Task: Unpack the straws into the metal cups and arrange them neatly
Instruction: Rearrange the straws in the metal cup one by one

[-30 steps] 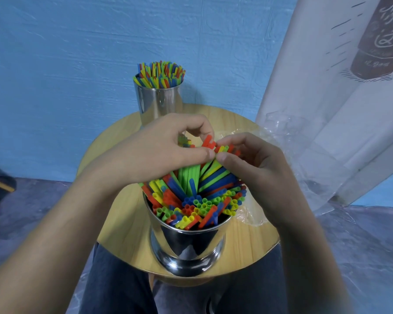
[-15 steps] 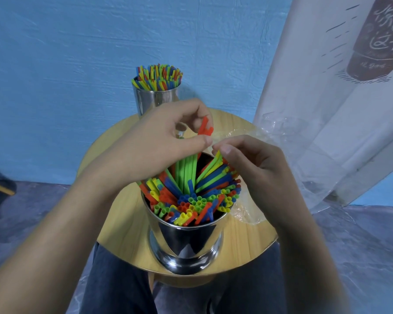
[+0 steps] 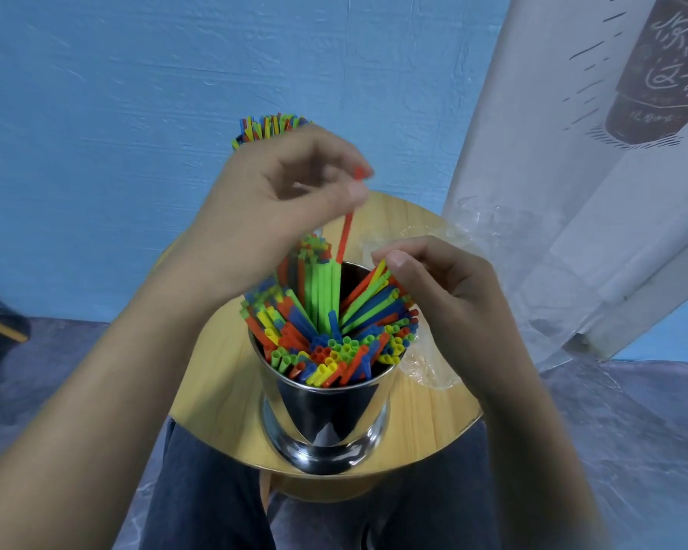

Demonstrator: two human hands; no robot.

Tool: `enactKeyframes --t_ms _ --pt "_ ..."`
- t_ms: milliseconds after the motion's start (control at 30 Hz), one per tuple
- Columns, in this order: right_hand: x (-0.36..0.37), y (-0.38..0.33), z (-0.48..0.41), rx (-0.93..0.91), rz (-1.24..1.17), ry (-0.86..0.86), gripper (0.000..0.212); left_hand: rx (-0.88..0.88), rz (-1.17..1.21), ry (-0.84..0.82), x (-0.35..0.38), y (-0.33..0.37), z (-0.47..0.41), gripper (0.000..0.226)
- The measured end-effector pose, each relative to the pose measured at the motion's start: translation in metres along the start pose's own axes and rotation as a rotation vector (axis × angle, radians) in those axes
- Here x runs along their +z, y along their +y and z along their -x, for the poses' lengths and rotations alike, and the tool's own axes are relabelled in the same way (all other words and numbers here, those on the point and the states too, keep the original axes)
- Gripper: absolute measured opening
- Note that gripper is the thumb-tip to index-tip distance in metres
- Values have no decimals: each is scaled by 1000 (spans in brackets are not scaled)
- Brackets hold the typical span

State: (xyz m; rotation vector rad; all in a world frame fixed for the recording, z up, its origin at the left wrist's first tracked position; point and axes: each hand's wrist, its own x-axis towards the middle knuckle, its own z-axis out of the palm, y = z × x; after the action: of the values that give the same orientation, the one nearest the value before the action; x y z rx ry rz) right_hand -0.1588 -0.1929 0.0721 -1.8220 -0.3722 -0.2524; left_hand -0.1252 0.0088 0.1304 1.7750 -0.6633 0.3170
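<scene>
The red straw (image 3: 346, 236) was pinched near its upper end between the thumb and forefinger of the left hand (image 3: 279, 204). Its tip showed just above the fingers. From that pinch the straw ran down and slightly toward the person, close to upright, and its lower end dropped in behind the standing green straws at the far side of the near metal cup (image 3: 326, 414). So the cup lay almost straight below the grip, and the straw's long axis pointed into it.

The right hand (image 3: 433, 279) sat lower, at the cup's right rim, with its fingers curled and its thumb tip against the ends of the straws leaning out that way. Motion blur and the curl of the fingers hid the contact, so I could not tell whether it held any of them or only kept them back. Of the two hands it was the nearer to the cup's mouth.

The packed straws (image 3: 334, 343) splayed outward in a fan rather than standing straight, so the tidying looked unfinished. By my reading, the next move depended on keeping the red straw aligned over the gap behind the green ones.

The cup stood on a round wooden table (image 3: 215, 391), with a crumpled clear wrapper (image 3: 426, 367) just beside it on the right. Beyond the left hand, the tips of a second bundle of straws (image 3: 271, 127) showed; whatever held them was hidden.
</scene>
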Motion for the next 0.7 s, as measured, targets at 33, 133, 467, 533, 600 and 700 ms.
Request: enactKeyframes --t_ms 33,133,467,533,600,700 --pt "0 0 0 4 3 0 22 15 51 65 -2 0 -1 9" --pt "0 -2 1 0 1 -3 21 30 207 255 -10 2 -3 10" --pt "-1 -5 1 -31 -71 111 25 -143 588 525 -15 -10 -1 8" --pt "-1 -4 -1 -38 -60 156 20 -201 573 532 -14 -14 0 9" --pt "-4 -3 -1 -49 -91 228 18 -257 499 495 -14 -19 0 9" --pt "-10 -5 -3 -14 -291 346 19 -323 242 358 -17 -24 0 11"
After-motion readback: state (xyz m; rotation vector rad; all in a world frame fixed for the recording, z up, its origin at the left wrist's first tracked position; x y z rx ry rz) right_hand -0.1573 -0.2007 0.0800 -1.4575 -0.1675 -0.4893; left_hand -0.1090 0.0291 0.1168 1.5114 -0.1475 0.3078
